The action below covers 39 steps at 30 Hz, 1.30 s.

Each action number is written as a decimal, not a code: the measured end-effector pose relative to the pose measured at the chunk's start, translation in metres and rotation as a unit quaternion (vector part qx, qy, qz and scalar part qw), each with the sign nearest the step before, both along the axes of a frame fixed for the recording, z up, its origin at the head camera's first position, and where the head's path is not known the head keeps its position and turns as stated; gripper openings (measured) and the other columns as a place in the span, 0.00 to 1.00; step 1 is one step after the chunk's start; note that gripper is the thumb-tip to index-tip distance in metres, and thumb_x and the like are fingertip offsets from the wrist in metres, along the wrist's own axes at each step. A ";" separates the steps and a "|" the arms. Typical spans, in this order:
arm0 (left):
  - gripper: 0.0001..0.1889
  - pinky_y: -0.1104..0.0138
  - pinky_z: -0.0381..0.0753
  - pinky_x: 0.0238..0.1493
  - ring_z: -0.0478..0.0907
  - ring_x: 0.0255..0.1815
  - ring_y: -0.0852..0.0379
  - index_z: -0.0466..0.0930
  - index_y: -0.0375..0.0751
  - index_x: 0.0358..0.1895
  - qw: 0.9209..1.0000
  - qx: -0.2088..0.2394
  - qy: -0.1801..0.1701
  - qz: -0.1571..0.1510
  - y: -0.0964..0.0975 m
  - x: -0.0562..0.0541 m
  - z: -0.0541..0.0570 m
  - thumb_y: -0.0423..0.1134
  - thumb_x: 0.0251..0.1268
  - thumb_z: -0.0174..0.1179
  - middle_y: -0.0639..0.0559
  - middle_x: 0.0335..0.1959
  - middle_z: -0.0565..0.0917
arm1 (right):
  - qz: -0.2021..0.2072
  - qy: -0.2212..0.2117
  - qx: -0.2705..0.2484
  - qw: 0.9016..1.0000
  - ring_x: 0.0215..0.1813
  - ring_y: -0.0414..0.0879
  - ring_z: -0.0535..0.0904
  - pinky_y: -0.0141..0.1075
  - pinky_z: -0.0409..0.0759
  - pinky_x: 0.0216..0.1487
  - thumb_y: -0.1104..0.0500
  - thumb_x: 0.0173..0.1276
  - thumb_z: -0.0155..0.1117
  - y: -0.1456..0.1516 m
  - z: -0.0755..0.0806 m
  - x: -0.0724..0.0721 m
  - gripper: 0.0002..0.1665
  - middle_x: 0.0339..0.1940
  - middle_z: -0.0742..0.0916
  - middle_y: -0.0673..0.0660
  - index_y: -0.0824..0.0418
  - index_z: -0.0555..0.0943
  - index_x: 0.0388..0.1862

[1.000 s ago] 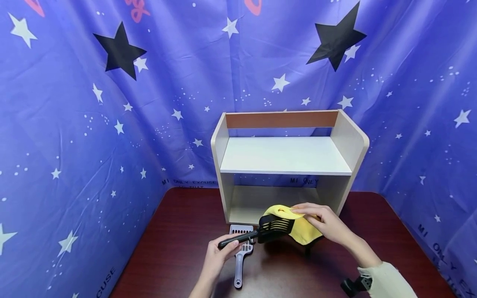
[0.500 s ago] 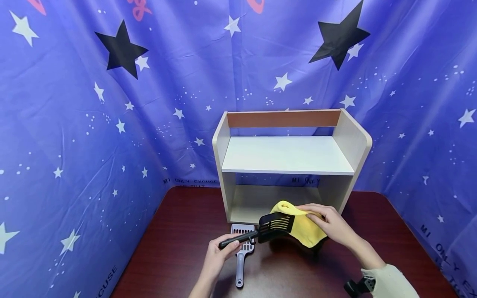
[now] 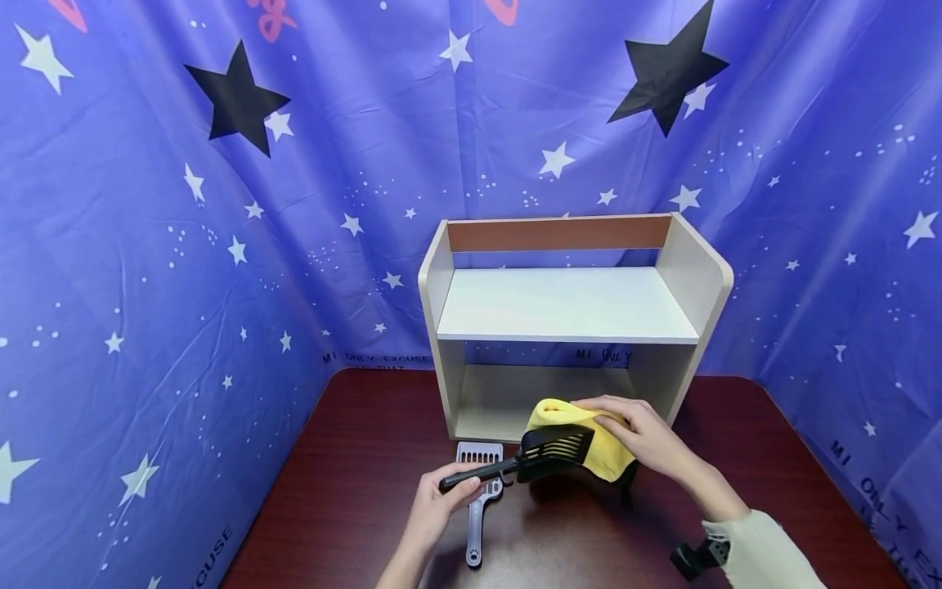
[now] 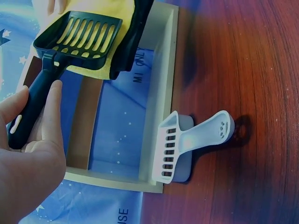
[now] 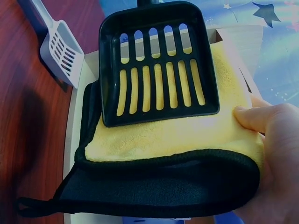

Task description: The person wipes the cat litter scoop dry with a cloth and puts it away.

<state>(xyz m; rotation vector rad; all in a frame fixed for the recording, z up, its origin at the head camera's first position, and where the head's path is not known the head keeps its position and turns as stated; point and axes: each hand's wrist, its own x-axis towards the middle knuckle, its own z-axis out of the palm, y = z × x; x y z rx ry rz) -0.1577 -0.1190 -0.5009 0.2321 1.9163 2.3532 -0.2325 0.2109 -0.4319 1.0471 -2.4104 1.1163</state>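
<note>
My left hand (image 3: 434, 499) grips the handle of a black slotted litter scoop (image 4: 35, 105), which is held up over the table with its head to the right. My right hand (image 3: 648, 433) pinches a folded cloth (image 5: 173, 140), yellow on one face and dark on the other, with a dark edge and a hanging loop. The cloth lies behind the scoop's head, and yellow shows through the slots in both wrist views. Below my left hand a light grey litter scoop (image 4: 205, 133) lies on the table, its head toward the shelf.
A two-tier pale wooden shelf (image 3: 567, 307) stands on the dark red-brown table (image 3: 353, 458), just behind both hands. Blue star-print curtain (image 3: 331, 164) surrounds the table at the back and sides. A black device (image 3: 695, 560) sits at my right sleeve.
The cloth in my right hand shifted right, then back left against the black scoop's head. The black scoop has moved slightly right in my left hand. The grey scoop stays put.
</note>
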 end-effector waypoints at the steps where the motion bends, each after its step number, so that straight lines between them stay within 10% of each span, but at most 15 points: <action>1: 0.20 0.69 0.85 0.55 0.86 0.48 0.63 0.72 0.12 0.56 1.000 -0.001 -0.002 0.000 0.000 0.000 0.000 0.26 0.66 0.59 0.21 0.57 0.78 | 0.002 0.001 0.000 1.000 0.56 0.31 0.81 0.15 0.74 0.55 0.68 0.72 0.60 -0.001 0.001 0.000 0.19 0.52 0.90 0.53 0.54 0.84 0.57; 26: 0.20 0.69 0.85 0.54 0.86 0.46 0.64 0.73 0.13 0.56 1.000 -0.012 0.002 -0.010 0.004 0.000 -0.002 0.28 0.66 0.60 0.28 0.52 0.84 | 0.032 0.052 0.077 0.995 0.56 0.45 0.84 0.38 0.85 0.56 0.67 0.70 0.62 -0.026 0.002 0.000 0.21 0.54 0.88 0.47 0.50 0.84 0.58; 39: 0.21 0.70 0.85 0.54 0.86 0.46 0.65 0.73 0.12 0.56 1.000 -0.008 0.019 -0.004 0.002 0.000 -0.004 0.27 0.66 0.60 0.21 0.53 0.80 | 0.063 0.040 0.066 0.995 0.55 0.51 0.83 0.28 0.81 0.44 0.74 0.67 0.61 -0.022 0.000 0.001 0.24 0.54 0.88 0.54 0.52 0.86 0.54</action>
